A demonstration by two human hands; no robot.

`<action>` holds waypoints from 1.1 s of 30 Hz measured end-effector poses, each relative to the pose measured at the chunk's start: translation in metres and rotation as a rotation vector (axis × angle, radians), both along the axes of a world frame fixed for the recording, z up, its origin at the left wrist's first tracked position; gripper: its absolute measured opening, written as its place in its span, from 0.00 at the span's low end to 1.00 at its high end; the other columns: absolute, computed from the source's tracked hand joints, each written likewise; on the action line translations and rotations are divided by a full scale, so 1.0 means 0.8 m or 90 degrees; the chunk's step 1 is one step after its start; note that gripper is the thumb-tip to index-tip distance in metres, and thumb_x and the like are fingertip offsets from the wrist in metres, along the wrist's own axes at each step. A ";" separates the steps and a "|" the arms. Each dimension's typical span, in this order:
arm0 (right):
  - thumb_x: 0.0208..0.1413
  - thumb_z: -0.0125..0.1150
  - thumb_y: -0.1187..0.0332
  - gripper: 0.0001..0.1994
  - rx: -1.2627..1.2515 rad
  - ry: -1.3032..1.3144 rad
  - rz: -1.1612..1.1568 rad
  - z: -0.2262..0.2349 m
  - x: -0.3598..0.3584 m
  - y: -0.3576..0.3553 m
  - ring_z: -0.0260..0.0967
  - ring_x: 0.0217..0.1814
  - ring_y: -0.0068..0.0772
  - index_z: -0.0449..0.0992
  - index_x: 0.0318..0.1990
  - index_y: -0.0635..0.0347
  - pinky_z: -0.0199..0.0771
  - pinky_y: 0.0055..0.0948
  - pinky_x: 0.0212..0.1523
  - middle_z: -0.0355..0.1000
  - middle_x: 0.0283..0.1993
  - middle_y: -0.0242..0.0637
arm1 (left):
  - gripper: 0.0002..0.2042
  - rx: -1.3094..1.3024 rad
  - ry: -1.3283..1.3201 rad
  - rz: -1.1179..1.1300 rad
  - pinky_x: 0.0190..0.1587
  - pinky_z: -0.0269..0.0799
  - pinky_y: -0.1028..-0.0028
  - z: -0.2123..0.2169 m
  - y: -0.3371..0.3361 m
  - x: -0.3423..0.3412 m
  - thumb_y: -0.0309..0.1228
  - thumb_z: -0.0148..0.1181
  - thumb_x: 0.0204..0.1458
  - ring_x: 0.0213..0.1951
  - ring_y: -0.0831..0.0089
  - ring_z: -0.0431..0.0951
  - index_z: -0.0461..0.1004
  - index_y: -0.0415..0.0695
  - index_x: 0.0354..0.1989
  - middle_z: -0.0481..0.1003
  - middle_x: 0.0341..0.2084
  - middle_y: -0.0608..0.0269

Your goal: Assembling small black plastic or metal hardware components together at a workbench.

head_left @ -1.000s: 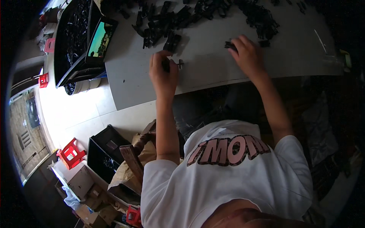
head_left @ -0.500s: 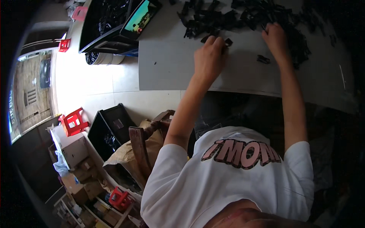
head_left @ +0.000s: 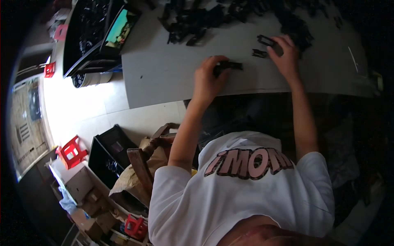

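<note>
My left hand (head_left: 209, 78) is closed round a small dark plastic part (head_left: 230, 65), whose end sticks out to the right past the fingers. To the right, my right hand (head_left: 286, 57) grips a black frame-shaped plastic part (head_left: 266, 40) between thumb and fingers, just above the grey table (head_left: 164, 78). A second small black part (head_left: 259, 53) lies on the table just below that frame, close to the right thumb. Behind both hands spreads a loose heap of black plastic parts (head_left: 201, 20); their exact kind is too dark to tell.
At the table's left stands a black crate (head_left: 88, 41) of dark pieces, with a lit screen (head_left: 120, 30) against it. Below are a bucket (head_left: 96, 78), a red stool (head_left: 72, 152), another black bin (head_left: 108, 149), a wooden chair (head_left: 141, 164) and cardboard boxes (head_left: 84, 221).
My left hand has drawn nearer to me with its dark part. The right hand has left the heap and come left with the black frame-shaped part. The whole view has shifted.
</note>
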State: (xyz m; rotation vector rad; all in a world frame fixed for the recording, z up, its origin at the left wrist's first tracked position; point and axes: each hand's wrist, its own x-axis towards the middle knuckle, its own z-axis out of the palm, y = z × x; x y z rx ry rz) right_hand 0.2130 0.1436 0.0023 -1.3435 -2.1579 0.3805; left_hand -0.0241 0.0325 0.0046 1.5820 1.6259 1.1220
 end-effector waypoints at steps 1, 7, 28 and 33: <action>0.49 0.64 0.71 0.15 0.017 0.021 0.023 0.000 0.002 -0.009 0.68 0.48 0.39 0.74 0.45 0.61 0.69 0.33 0.47 0.68 0.44 0.40 | 0.15 0.001 -0.006 -0.007 0.39 0.72 0.70 0.002 -0.001 -0.001 0.24 0.63 0.45 0.36 0.67 0.78 0.74 0.43 0.44 0.77 0.37 0.53; 0.46 0.65 0.73 0.16 0.023 0.001 0.040 0.002 0.000 -0.042 0.64 0.49 0.38 0.75 0.45 0.58 0.67 0.34 0.48 0.65 0.45 0.37 | 0.14 -0.047 -0.051 -0.014 0.41 0.71 0.71 0.007 0.000 0.005 0.24 0.63 0.46 0.37 0.67 0.78 0.74 0.41 0.43 0.77 0.35 0.54; 0.46 0.60 0.77 0.14 -0.207 0.019 0.238 0.041 -0.061 -0.068 0.69 0.44 0.40 0.71 0.42 0.66 0.72 0.32 0.43 0.67 0.42 0.41 | 0.16 -0.043 -0.061 -0.030 0.42 0.73 0.72 -0.005 0.002 0.009 0.22 0.61 0.44 0.40 0.70 0.79 0.75 0.41 0.44 0.78 0.38 0.56; 0.45 0.61 0.78 0.14 -0.148 -0.052 0.229 0.048 -0.071 -0.072 0.70 0.44 0.40 0.71 0.42 0.65 0.73 0.32 0.40 0.66 0.42 0.40 | 0.16 -0.038 -0.074 -0.043 0.43 0.73 0.70 0.000 -0.002 0.002 0.21 0.61 0.44 0.41 0.66 0.79 0.75 0.42 0.44 0.78 0.39 0.56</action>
